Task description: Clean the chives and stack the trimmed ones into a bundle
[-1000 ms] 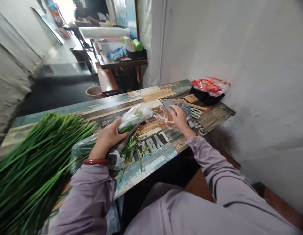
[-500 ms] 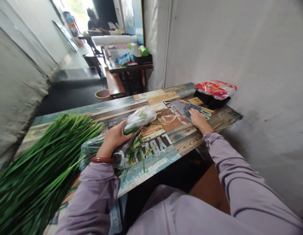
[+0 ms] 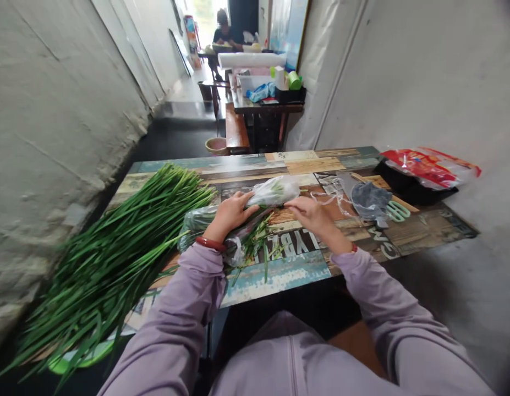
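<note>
A bundle of green leafy stalks like garlic chives, wrapped in a clear plastic bag (image 3: 275,190), lies across the middle of the table. My left hand (image 3: 236,213) grips its near end, thumb and fingers on either side. At the bag's right end is my right hand (image 3: 314,218), its fingers pinched together; whatever is between them is too small to make out. Under my left wrist lies another filled plastic bag (image 3: 195,223). Loose cut stalks (image 3: 258,234) are scattered just in front of the bundle. A large pile of loose chives (image 3: 126,258) covers the table's left side.
To the right on the patterned table (image 3: 296,269) lie a grey cloth-like bundle (image 3: 370,199), green-handled scissors (image 3: 398,212) and thin clear plastic strips (image 3: 335,192). A black tray (image 3: 420,187) holds a red-and-clear package (image 3: 432,165). A person (image 3: 225,36) sits far back.
My right hand has left the grey bundle and come left to the bagged chives' end. My left hand stays on the bag. The view has turned left.
</note>
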Motion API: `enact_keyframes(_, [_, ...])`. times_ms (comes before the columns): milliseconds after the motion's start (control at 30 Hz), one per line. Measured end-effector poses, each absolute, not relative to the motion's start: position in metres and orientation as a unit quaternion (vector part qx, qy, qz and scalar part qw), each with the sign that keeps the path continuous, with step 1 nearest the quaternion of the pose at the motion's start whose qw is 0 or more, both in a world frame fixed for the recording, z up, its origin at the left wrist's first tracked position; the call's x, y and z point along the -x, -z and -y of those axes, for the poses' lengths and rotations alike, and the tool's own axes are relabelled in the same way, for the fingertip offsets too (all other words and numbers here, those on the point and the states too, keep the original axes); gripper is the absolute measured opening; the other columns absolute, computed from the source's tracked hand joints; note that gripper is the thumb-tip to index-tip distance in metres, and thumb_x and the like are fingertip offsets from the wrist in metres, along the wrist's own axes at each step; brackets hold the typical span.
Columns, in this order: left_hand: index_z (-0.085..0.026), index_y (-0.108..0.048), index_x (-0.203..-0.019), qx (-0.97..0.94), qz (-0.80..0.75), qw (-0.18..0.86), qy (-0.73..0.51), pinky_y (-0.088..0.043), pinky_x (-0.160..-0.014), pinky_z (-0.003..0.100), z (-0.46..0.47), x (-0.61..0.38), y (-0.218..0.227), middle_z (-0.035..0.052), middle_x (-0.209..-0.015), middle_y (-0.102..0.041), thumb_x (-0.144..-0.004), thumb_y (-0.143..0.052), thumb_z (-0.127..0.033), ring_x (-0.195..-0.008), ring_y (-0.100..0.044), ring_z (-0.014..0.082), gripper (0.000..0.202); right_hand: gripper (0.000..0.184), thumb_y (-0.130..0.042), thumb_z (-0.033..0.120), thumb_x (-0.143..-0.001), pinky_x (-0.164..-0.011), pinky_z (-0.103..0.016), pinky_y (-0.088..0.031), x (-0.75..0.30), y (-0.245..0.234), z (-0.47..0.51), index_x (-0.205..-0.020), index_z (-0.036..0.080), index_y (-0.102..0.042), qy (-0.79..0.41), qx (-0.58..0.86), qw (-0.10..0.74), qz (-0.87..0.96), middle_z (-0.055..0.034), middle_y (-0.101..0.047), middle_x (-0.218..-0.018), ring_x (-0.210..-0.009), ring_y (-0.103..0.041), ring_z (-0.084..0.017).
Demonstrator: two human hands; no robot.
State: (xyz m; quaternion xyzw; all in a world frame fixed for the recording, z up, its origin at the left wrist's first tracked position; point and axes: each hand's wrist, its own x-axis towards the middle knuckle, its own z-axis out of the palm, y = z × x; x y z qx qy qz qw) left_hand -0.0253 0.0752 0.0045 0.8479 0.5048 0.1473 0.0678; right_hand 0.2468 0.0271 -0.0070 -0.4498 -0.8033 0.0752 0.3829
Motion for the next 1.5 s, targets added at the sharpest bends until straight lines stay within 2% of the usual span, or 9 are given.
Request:
enact_keyframes(200, [-0.021,-0.055,-0.139,-0.839,-0.504,0.113,-0.174,-0.05,-0.096,0.036,-0.078,0.026,-0.003,0.0116,-0.133,-0.064,-0.098,-0.04,-0.054,-0.114,-0.065,0.0271,0.055,0.023,-0.053,0.025,-0.096,-0.094,-0.037,-0.051,-0.178,0.009,-0.039,-0.105,0.021,-0.073,-0.057,0.346,0.354,0.867,-0.0071,-0.075,-0.108,-0.105,-0.066,-0.021])
enact_keyframes(533, [-0.018,-0.071,-0.118,-0.801,-0.495,0.194,-0.275,-0.048,-0.098,0.035,-0.082,0.029,0.001,0.0094,-0.117,-0.072,-0.096,-0.042,-0.042,-0.108,-0.065,0.0229,0.043,0.024,-0.047,0.027,-0.098,-0.106,-0.04,-0.04,-0.191,-0.001,-0.06,-0.105,0.023,-0.07,-0.045,0.41,0.337,0.846,-0.0054,-0.073,-0.118,-0.117,-0.063,-0.02])
enact_keyframes(700, [-0.016,-0.076,-0.103,-0.767,-0.51,0.214,-0.326,-0.049,-0.092,0.036,-0.08,0.023,-0.004,0.0105,-0.106,-0.075,-0.091,-0.049,-0.033,-0.098,-0.067,0.0234,0.034,0.035,-0.044,0.023,-0.097,-0.112,-0.047,-0.033,-0.209,0.004,-0.072,-0.128,0.02,-0.061,-0.009,0.465,0.295,0.835,-0.0099,-0.061,-0.139,-0.132,-0.053,-0.025])
enact_keyframes(1000, [-0.015,-0.071,-0.096,-0.761,-0.537,0.217,-0.293,-0.05,-0.082,0.033,-0.068,0.016,-0.023,0.0086,-0.095,-0.074,-0.084,-0.059,-0.048,-0.087,-0.067,0.0223,0.038,0.041,-0.038,0.025,-0.1,-0.11,-0.043,-0.038,-0.229,0.019,-0.092,-0.136,0.018,-0.056,-0.013,0.533,0.322,0.783,-0.0101,-0.057,-0.144,-0.132,-0.052,-0.024])
enact_keyframes(1100, [-0.017,-0.068,-0.104,-0.78,-0.538,0.175,-0.266,-0.05,-0.083,0.035,-0.064,0.004,-0.025,0.0096,-0.099,-0.072,-0.077,-0.069,-0.05,-0.091,-0.066,0.0241,0.043,0.036,-0.039,0.027,-0.1,-0.102,-0.037,-0.043,-0.231,0.019,-0.095,-0.123,0.017,-0.064,-0.043,0.537,0.347,0.768,-0.0116,-0.064,-0.134,-0.122,-0.058,-0.023])
enact_keyframes(1200, [-0.017,-0.066,-0.109,-0.793,-0.535,0.162,-0.243,-0.049,-0.078,0.033,-0.061,-0.01,-0.024,0.0097,-0.097,-0.069,-0.075,-0.072,-0.051,-0.088,-0.064,0.0235,0.048,0.033,-0.039,0.032,-0.099,-0.082,-0.03,-0.046,-0.232,0.017,-0.097,-0.088,0.019,-0.069,-0.093,0.572,0.367,0.728,-0.0094,-0.072,-0.098,-0.093,-0.065,-0.021])
enact_keyframes(1300, [-0.018,-0.066,-0.084,-0.815,-0.521,0.137,-0.214,-0.043,-0.069,0.03,-0.059,-0.019,-0.026,0.0071,-0.085,-0.064,-0.085,-0.061,-0.048,-0.075,-0.059,0.0187,0.031,0.035,-0.047,0.04,-0.093,-0.065,-0.026,-0.041,-0.232,0.012,-0.096,-0.067,0.021,-0.059,-0.199,0.591,0.428,0.654,-0.0023,-0.063,-0.068,-0.069,-0.058,-0.017])
enact_keyframes(1400, [-0.02,-0.05,-0.059,-0.825,-0.499,0.147,-0.22,-0.036,-0.064,0.027,-0.056,-0.022,-0.029,0.0024,-0.066,-0.053,-0.093,-0.044,-0.041,-0.064,-0.049,0.0144,0.041,0.038,-0.054,0.054,-0.085,-0.056,-0.024,-0.038,-0.234,0.009,-0.094,-0.066,0.02,-0.056,-0.408,0.519,0.5,0.56,0.0022,-0.056,-0.061,-0.058,-0.051,-0.013])
enact_keyframes(1500, [-0.02,-0.047,-0.057,-0.79,-0.507,0.213,-0.271,-0.033,-0.059,0.026,-0.055,-0.019,-0.03,-0.001,-0.056,-0.048,-0.093,-0.042,-0.042,-0.057,-0.045,0.0124,0.042,0.042,-0.064,0.06,-0.073,-0.052,-0.024,-0.037,-0.236,0.011,-0.096,-0.07,0.018,-0.06,-0.547,0.446,0.501,0.5,0.0047,-0.054,-0.058,-0.052,-0.047,-0.011])
